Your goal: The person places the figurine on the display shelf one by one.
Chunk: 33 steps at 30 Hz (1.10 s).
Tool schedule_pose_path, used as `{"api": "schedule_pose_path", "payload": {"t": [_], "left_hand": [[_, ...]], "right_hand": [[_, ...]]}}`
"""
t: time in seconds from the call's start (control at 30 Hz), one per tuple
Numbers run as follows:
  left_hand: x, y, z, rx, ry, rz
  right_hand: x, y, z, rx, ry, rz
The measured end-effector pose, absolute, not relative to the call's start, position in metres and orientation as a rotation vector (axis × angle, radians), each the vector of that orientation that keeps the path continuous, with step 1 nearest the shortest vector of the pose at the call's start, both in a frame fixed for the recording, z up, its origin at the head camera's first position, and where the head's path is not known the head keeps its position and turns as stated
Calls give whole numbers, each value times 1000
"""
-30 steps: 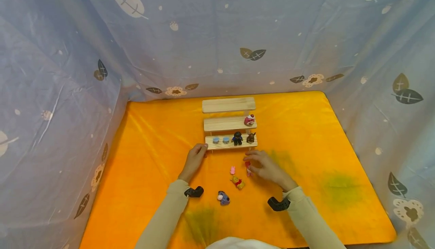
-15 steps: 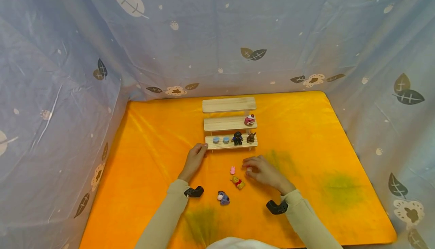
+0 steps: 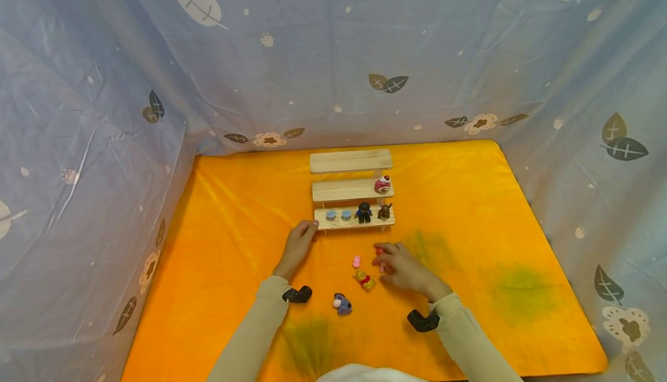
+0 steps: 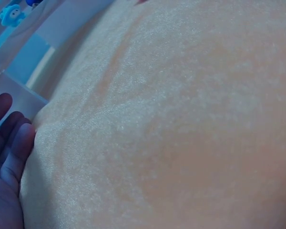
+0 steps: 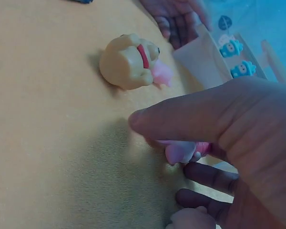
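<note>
My left hand [image 3: 298, 249] holds the left end of the lowest board of a three-tier wooden display shelf [image 3: 325, 224]; its fingertips also lie by that end in the left wrist view. My right hand [image 3: 409, 269] hovers low over a pink-and-red toy figure [image 5: 183, 150] on the mat. Thumb and fingers stand apart around this figure, and no pinch shows. A pale rounded shape at the bottom edge of the right wrist view is unclear. Nearby lie a yellow bear figure [image 3: 364, 280] with a red shirt, a small pink figure [image 3: 356, 261] and a blue-grey donkey figure [image 3: 342, 304].
Two light-blue figures [image 3: 339, 215], a dark-clothed figure [image 3: 364, 212] and a brown figure [image 3: 384, 212] stand on the lowest board. A red-and-white figure [image 3: 383, 184] sits on the middle one. The orange mat [image 3: 239, 208] is ringed by patterned curtains [image 3: 333, 52].
My right hand lowers slightly and shifts toward me, its fingers moving around the pink-and-red figure, hidden half a second ago and visible again now. My left hand stays at the shelf end.
</note>
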<state>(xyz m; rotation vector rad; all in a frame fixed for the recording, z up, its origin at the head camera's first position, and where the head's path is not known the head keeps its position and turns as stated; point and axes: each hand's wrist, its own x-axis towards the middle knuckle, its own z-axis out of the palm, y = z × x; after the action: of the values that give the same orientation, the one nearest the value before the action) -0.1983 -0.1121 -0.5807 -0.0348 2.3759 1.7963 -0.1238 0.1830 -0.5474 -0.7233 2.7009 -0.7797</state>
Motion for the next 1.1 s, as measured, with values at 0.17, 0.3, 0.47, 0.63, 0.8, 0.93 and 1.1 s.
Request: {"api": "schedule_pose_path", "payload": {"t": [0.17, 0.3, 0.47, 0.63, 0.8, 0.93, 1.1], "left_hand": [[-198, -112, -580, -27, 2380, 1792], [-198, -113, -581, -26, 2373, 1800], [-198, -112, -580, -28, 2376, 1805], [-198, -112, -579, -45, 2356, 1818], [-198, -112, -579, -46, 2351, 1822], [-198, -112, -580, -54, 2358, 1814], [-198, -114, -581, -37, 2367, 1808]], "right_hand": [[-122, 185, -550, -756, 2679, -790], [-123, 185, -552, -772, 2702, -851], [-125, 183, -550, -704, 2704, -935], [-127, 182, -548, -570, 2653, -942], [-129, 181, -546, -515, 2626, -975], [-129, 183, -545, -554, 2654, -978], [-128, 185, -546, -587, 2682, -1006]]}}
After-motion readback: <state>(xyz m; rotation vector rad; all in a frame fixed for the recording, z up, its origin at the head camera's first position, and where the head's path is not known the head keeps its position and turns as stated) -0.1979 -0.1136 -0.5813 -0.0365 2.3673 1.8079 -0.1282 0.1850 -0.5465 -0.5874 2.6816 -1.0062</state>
